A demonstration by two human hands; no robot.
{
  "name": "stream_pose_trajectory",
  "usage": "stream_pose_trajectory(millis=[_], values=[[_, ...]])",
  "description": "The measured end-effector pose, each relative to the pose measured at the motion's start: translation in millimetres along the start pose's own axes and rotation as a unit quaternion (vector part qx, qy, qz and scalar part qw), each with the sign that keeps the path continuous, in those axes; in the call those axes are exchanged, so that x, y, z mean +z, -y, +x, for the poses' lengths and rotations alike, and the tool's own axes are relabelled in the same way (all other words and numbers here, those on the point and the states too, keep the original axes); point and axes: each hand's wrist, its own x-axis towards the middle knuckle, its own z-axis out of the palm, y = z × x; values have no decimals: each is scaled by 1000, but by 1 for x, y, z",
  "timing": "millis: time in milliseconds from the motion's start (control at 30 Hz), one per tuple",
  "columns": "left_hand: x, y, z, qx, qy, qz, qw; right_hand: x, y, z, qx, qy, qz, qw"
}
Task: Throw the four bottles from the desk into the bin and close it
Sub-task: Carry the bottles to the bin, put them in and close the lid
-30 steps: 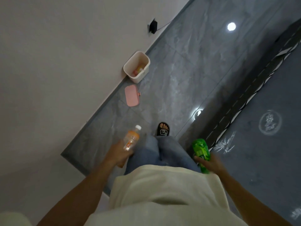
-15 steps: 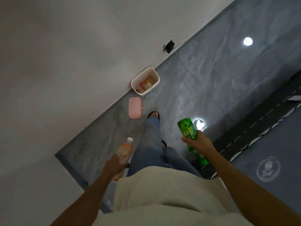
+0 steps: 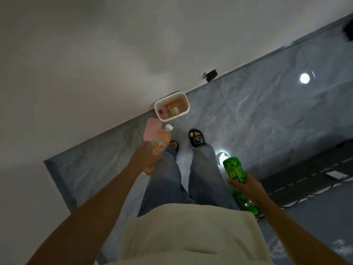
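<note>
A small white bin [image 3: 186,105] stands open on the floor against the wall, with bottles lying inside it [image 3: 171,109]. Its pink lid [image 3: 150,129] lies on the floor just left of it, partly hidden by the bottle I hold. My left hand [image 3: 148,156] grips an orange drink bottle [image 3: 161,143] with a white cap, its top pointing toward the bin. My right hand [image 3: 246,186] grips a green bottle [image 3: 236,172], held lower and to the right, away from the bin.
Grey marble tiles [image 3: 257,119] cover the floor, and a white wall [image 3: 95,64] runs along the left. A black plug [image 3: 211,75] sits at the wall base beyond the bin. My feet in black slippers [image 3: 196,138] stand close in front of the bin. A dark patterned strip [image 3: 315,176] lies to the right.
I have stepped closer to the bin, which now lies just ahead of my feet. My left hand has raised the orange bottle toward the bin; the green bottle has dropped lower on the right.
</note>
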Motion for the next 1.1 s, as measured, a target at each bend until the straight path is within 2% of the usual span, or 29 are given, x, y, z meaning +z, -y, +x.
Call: stream_pose_trajectory(millis=[133, 333, 567, 800, 967, 1100], values=[[17, -26, 22, -23, -29, -46, 998, -44, 20, 45, -30, 41, -80, 995], [59, -31, 39, -66, -40, -148, 986, -85, 86, 108, -108, 19, -164, 980], [90, -7, 69, -66, -62, -196, 976, -42, 184, 168, -213, 42, -275, 937], [119, 11, 177, -27, -111, -299, 947, 50, 272, 275, -327, 41, -386, 861], [159, 17, 276, 18, -168, -341, 925, 122, 308, 383, -433, -50, -459, 774], [190, 24, 339, 24, -215, -355, 910, 170, 323, 455, -476, -94, -485, 727]])
